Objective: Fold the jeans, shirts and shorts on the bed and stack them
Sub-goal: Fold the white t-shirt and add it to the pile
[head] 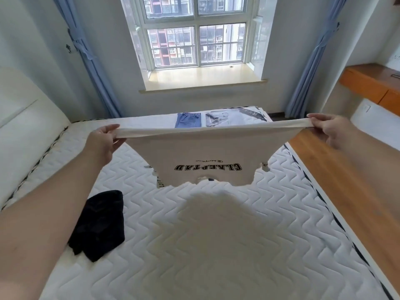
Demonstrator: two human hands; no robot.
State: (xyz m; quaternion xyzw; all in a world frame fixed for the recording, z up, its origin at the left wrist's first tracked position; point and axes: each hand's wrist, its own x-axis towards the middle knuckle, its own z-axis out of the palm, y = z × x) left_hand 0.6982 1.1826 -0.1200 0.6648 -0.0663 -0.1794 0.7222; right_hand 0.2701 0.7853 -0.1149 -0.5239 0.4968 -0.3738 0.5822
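One wide-angle view came from the person's head, looking forward and down along the bed (pixel 216 245) toward the window (pixel 195 32) on the far wall. It sat close above the near mattress, whose quilting filled the lower frame, while the far edge and floor (pixel 346 180) lay well off. Both forearms reached in from the lower corners, the left hand (pixel 101 141) and right hand (pixel 331 131) at mid-frame. Edges bowed with lens distortion. No second view shared the scene.
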